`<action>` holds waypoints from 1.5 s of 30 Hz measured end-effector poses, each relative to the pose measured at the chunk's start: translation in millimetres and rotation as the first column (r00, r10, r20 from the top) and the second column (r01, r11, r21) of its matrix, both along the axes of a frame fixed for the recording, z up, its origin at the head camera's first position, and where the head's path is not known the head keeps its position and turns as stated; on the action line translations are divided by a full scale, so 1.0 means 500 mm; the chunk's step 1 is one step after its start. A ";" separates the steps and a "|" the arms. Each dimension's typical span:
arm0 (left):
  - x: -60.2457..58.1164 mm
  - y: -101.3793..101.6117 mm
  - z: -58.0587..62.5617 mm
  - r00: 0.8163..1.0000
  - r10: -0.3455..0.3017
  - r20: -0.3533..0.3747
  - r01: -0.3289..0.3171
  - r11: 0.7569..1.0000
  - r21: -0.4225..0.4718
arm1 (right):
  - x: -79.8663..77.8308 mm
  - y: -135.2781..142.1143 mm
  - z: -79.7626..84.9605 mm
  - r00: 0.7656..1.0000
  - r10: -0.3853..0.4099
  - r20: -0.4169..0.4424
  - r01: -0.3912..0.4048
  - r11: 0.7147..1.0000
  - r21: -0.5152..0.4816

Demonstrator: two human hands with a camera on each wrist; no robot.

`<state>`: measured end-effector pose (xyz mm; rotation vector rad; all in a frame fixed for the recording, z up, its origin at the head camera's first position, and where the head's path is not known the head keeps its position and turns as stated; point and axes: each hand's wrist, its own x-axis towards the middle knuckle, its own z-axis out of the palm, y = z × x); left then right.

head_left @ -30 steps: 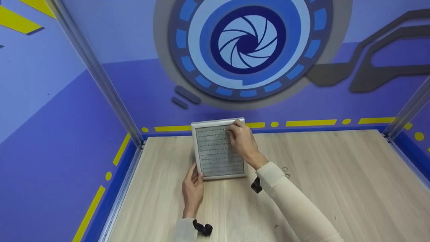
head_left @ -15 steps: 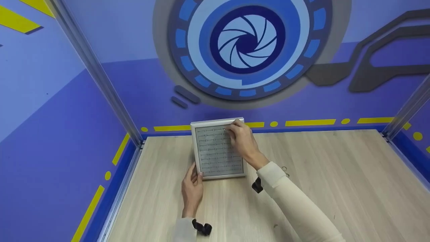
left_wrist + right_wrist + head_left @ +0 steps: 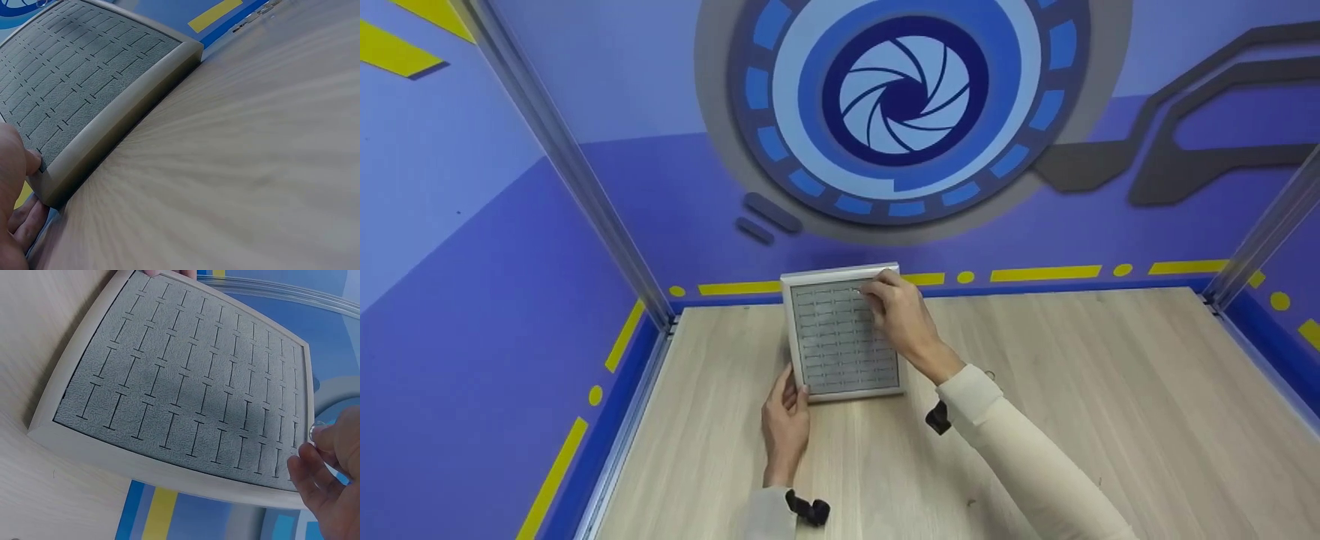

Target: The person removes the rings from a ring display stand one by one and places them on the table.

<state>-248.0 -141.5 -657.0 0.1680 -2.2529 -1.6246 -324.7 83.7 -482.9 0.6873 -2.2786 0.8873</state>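
Note:
A ring display tray (image 3: 832, 337) with a pale frame and a grey slotted pad stands tilted up near the back of the table. My left hand (image 3: 786, 427) grips its lower left corner, thumb on the front and fingers behind. At the upper right of the pad, my right hand (image 3: 907, 319) pinches a small shiny ring (image 3: 316, 429) between thumb and fingers. The right wrist view has that ring close to the pad's edge; whether it touches a slot cannot be told. The slots in view hold no rings, though my right hand covers some of them.
On the wooden table (image 3: 1080, 390), part of a loose ring (image 3: 990, 374) shows beside my right sleeve (image 3: 1020, 442). A tiny dark speck (image 3: 971, 502) lies nearer the front. A blue patterned wall (image 3: 660, 202) rises behind the tray.
The head view has shifted slightly. My right forearm has moved a little to the right, so the sleeve hides more of the loose rings. Both hands keep their holds.

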 end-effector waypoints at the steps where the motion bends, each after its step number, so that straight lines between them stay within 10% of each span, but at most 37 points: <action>1: 0.000 -0.001 -0.001 1.000 0.000 0.000 0.000 1.000 0.000 | 0.002 0.001 0.000 1.000 0.005 -0.006 -0.005 1.000 0.003; 45: -0.001 -0.004 0.001 1.000 -0.006 0.007 0.006 1.000 0.027 | 0.082 0.151 -0.028 0.997 0.060 -0.049 -0.057 0.996 0.075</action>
